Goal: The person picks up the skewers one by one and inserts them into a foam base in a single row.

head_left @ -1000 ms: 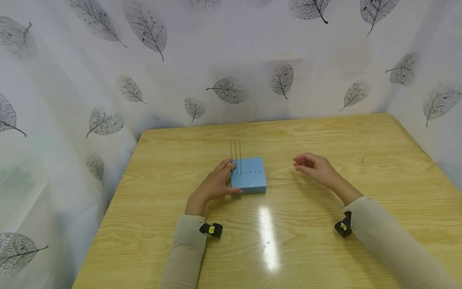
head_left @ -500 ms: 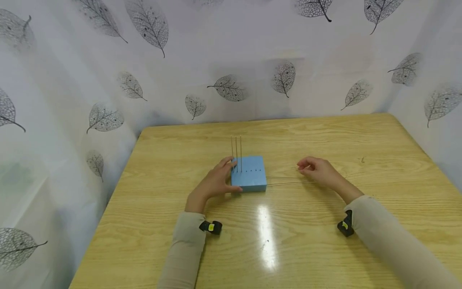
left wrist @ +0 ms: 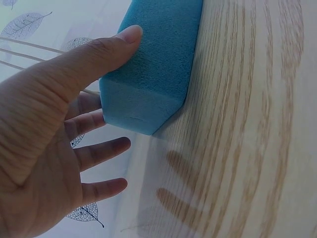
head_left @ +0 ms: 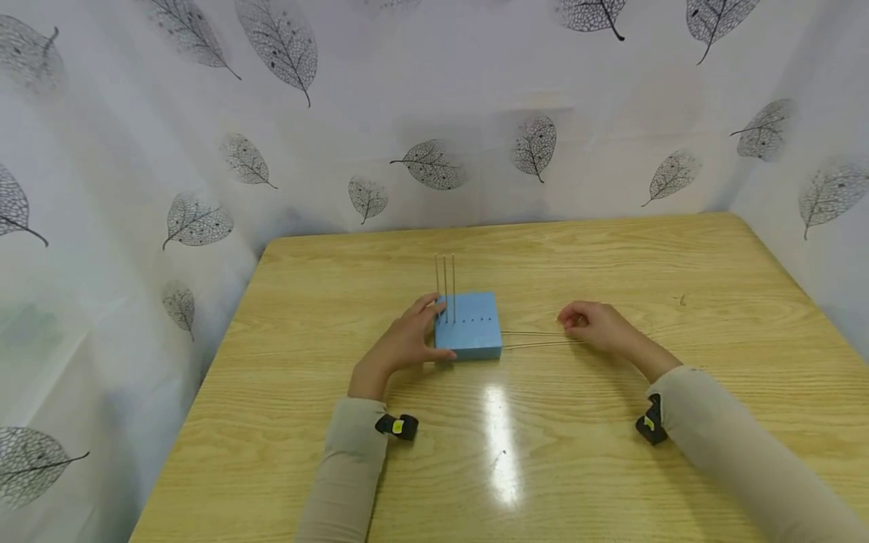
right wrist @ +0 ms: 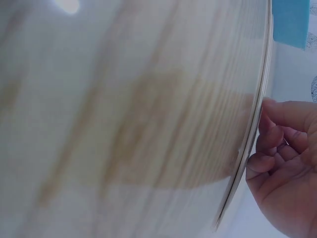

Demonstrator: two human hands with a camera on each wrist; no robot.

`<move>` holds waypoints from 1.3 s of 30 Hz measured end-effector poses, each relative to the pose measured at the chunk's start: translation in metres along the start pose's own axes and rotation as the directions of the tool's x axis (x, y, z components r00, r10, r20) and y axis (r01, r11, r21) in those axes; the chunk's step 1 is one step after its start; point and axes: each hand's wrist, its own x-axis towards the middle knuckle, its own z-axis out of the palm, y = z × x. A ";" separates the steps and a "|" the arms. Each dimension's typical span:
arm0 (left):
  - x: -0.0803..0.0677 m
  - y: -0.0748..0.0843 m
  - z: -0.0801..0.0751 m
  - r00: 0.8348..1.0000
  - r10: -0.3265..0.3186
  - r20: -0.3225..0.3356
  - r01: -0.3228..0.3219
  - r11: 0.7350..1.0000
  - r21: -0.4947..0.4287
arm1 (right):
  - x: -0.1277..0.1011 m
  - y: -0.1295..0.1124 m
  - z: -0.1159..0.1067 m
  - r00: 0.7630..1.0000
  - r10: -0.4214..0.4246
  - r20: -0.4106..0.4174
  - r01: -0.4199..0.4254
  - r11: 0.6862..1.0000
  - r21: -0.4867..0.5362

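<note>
A square blue foam block point(head_left: 468, 326) sits near the middle of the pale wooden desk point(head_left: 611, 256), with three thin upright sticks point(head_left: 444, 277) standing in a row at its far left corner and a line of small dark holes running across its top to their right. The left hand point(head_left: 406, 343) rests against the block's left side; in the left wrist view its thumb point(left wrist: 94, 54) lies flat along one face of the foam while the other fingers stay straight and spread behind the block, so this grip is relaxed and wide rather than clamped. To the right of the block, two long thin loose sticks point(head_left: 536, 338) lie flat on the desk, nearly parallel, their left ends just beside the block's right edge. The right hand point(head_left: 597, 324) is down at their right ends, its fingers point(right wrist: 272, 144) curled in, with the tips touching a stick; whether this grip already pinches it or only touches it cannot be told. A white curtain printed with grey leaves point(head_left: 421, 162) hangs behind and beside the desk.
</note>
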 end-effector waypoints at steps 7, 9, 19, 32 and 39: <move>0.000 0.001 0.000 1.000 0.003 -0.001 -0.003 1.000 -0.005 | 0.000 0.000 0.001 0.999 -0.030 0.020 0.031 0.998 -0.046; 0.000 0.000 0.000 1.000 0.005 -0.003 -0.005 1.000 -0.007 | -0.001 0.000 0.001 0.999 -0.037 0.023 0.038 0.998 -0.050; 0.000 0.000 0.002 1.000 0.005 -0.010 -0.005 1.000 -0.010 | -0.003 -0.006 -0.004 0.997 -0.075 0.033 0.077 0.994 -0.075; -0.001 0.000 0.001 1.000 -0.002 -0.008 0.002 1.000 -0.008 | 0.001 -0.027 -0.026 0.993 -0.113 -0.030 0.112 0.993 -0.021; -0.001 -0.001 0.002 1.000 -0.001 -0.009 0.001 1.000 0.009 | 0.007 -0.046 -0.024 0.977 -0.165 -0.132 0.173 0.983 0.052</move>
